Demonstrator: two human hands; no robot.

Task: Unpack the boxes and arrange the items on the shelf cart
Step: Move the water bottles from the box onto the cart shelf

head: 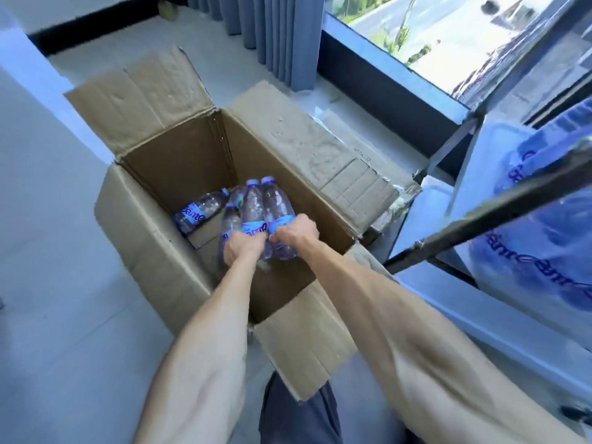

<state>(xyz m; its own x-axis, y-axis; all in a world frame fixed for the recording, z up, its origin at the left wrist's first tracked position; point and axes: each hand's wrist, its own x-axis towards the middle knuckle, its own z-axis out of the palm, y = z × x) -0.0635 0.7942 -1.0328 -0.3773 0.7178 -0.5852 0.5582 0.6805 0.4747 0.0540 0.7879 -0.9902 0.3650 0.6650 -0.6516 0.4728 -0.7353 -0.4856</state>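
Both arms are down inside the big open brown cardboard box [179,174], which makes sense since what's left sits low on the bottom. The left hand [244,248] is wrapped around a clear plastic water bottle with a purple cap and blue label [253,206], and maybe a 2nd beside it, hard to tell. The right hand [296,232] grips another bottle of the same kind [276,203] around its label. Caps point toward the box's far wall, so my guess is he's grabbing by the waist to lift several at once. 1 more bottle [200,211] lies flat near the left wall. The black metal shelf cart [480,219] stands just right of the box, with blue-printed bottle packs [544,251] already on it.
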